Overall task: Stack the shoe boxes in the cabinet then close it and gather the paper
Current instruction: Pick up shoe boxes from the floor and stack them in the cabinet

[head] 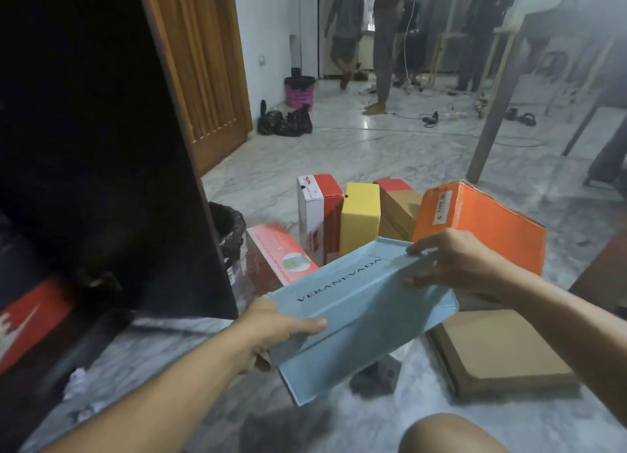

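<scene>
Both hands hold the pale blue shoe box (359, 303) tilted above the floor, left hand (281, 327) gripping its near end and right hand (454, 266) its far end, so it may knock the open cabinet's (112, 167) dark side panel and slip.

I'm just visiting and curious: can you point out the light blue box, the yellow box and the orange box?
light blue box (359, 303): head view, on its printed lid.
yellow box (360, 215): head view, on its front face.
orange box (485, 228): head view, on its broad side.
</scene>
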The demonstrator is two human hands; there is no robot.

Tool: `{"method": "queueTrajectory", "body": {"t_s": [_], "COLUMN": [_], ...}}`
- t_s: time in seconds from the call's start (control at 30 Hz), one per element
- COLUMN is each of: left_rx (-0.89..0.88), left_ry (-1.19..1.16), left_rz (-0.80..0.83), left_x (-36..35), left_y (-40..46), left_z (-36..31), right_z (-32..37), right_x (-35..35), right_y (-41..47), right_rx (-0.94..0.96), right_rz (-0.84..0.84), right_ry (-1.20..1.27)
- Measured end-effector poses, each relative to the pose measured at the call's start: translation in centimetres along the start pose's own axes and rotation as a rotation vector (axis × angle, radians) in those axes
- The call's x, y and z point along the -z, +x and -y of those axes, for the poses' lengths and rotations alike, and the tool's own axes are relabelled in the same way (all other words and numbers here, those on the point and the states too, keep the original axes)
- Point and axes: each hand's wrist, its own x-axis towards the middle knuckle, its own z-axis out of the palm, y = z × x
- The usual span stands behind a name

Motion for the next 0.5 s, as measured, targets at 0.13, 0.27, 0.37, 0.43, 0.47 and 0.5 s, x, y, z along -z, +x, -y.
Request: {"method": "queueTrajectory", "body": {"t_s": [0.13,0.27,0.37,0.43,0.47,0.5], "left_rx": [-0.047,-0.1,-0.094,-0.093,-0.098,-0.108], "left_ry": [-0.062,-0.061,-0.009,0.014,0.015,0.017], "left_rz": [-0.106,-0.208,-0.207,-0.213,-0.248,-0.307], "left_x": [5.3,10.8,15.7,19.3,21.0,22.6], "left_y": [-4.3,-8.3,-11.5,-13.6,-14.5,-15.4], "left_z": [0.0,1.1,2.4,3.3,3.7,3.9], "right_z": [5.5,11.4,16.2,19.4,20.9,22.5], "right_x": [1.5,2.0,1.8,1.3,1.0,0.8], "right_y": [-2.1,-3.8,-5.1,-5.8,-6.1,-6.3], "right_rx": [0.059,0.1,0.134,0.164,0.193,0.231], "right_rz": [-0.002,-0.045,-0.027,0.0,0.002,-0.007], "right_ry": [0.052,0.117,0.18,0.247,0.291,0.34]}}
